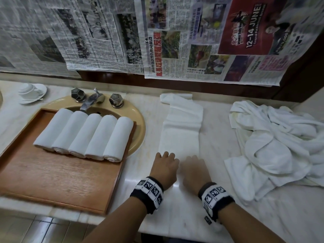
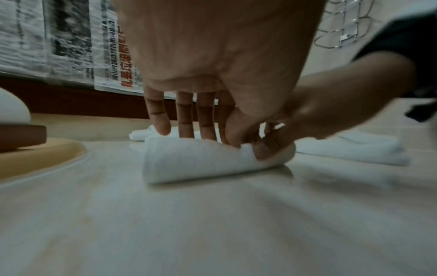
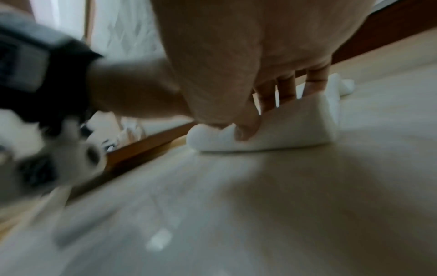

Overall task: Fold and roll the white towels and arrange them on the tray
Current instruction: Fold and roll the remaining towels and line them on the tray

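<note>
A white towel (image 1: pixel 182 130) folded into a long strip lies on the marble counter, running away from me. Its near end is rolled into a short roll (image 2: pixel 189 162). My left hand (image 1: pixel 165 163) grips the roll's left part, fingers (image 2: pixel 184 115) over the top and far side. My right hand (image 1: pixel 194 165) grips the right part, thumb (image 3: pixel 246 130) pressing its near face. In the head view both hands hide the roll. Several rolled white towels (image 1: pixel 93 135) lie side by side on the wooden tray (image 1: pixel 52 181) at the left.
The tray rests partly over a beige sink (image 1: pixel 138 130) with a metal faucet (image 1: pixel 91 100). A heap of loose white towels (image 1: pixel 275 148) covers the counter at the right. A cup and saucer (image 1: pixel 31 92) stand at the far left. Newspaper (image 1: pixel 192 41) hangs on the back wall.
</note>
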A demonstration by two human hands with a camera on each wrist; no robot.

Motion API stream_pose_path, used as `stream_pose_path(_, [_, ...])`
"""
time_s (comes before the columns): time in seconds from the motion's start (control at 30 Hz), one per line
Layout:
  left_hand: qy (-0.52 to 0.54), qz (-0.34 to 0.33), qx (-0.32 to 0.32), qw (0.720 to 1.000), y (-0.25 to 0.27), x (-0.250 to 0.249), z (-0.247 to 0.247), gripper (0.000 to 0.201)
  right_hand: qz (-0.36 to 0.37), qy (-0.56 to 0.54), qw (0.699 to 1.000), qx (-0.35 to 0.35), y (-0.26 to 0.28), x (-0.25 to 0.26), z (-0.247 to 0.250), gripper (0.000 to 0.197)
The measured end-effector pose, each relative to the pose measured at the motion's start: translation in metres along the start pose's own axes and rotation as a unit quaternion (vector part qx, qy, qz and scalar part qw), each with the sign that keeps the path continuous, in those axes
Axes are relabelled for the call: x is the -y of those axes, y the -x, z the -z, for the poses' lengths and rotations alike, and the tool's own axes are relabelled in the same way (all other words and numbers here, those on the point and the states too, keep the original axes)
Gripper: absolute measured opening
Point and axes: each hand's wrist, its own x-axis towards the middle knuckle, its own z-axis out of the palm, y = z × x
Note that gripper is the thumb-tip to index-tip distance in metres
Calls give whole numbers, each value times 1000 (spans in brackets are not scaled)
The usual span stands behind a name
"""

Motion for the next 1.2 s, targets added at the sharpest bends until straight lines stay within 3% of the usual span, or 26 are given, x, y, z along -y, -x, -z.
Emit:
stream_pose_path(0.1, [7, -14, -13, 1000, 7, 6, -14, 19, -34, -20, 998, 44, -16, -5, 11, 32])
stream_pose_path(0.2, [5, -4, 27, 1000, -1, 12, -11, 19, -55, -75, 991, 96, -28, -10, 17, 29])
stream_pose_path(0.3, [18, -11, 73, 997, -13, 14, 1, 12, -51, -105, 993, 18, -22, -13, 11, 14])
stream_pose_path(0.37, [35, 4, 96, 995, -24, 17, 10, 17, -10, -44, 997, -61, -12, -9, 3, 8])
stream_pose_path(0.53, [98, 74, 191, 974, -53, 21, 17, 17, 59, 26, 988, -143, -1, -6, -19, 27])
stream_pose_path(0.63, [108, 91, 141, 980, -52, 19, 15, 14, 40, 5, 993, -107, -9, -11, -11, 31])
stream_pose_path(0.77, [55, 10, 3, 998, -18, 17, 6, 13, 12, -26, 1000, 0, -15, -11, 5, 17])
stream_pose_path(0.83, [49, -39, -1, 998, 5, 16, -5, 17, -15, -104, 993, 47, -13, -10, 12, 10])
stream_pose_path(0.93, [31, -71, 35, 996, 28, 15, -21, 20, -22, -235, 964, 126, -3, -13, 11, 24])
stream_pose_path(0.97, [29, -75, 47, 996, 31, 14, -23, 20, -33, -258, 957, 130, 2, -13, 9, 18])
stream_pose_path(1.0, [31, -77, 59, 995, 30, 14, -22, 17, -38, -276, 955, 105, 8, -13, 6, 6])
stream_pose_path(1.07, [33, -75, 75, 994, 24, 13, -13, 10, -32, -221, 975, -6, 25, -9, -7, 15])
stream_pose_path(1.13, [32, -63, 100, 993, 12, 13, -1, 17, 37, -112, 987, -106, 35, -4, -24, 14])
stream_pose_path(1.2, [25, -39, 126, 991, -1, 13, 6, 24, 82, -57, 984, -149, 41, 1, -35, 28])
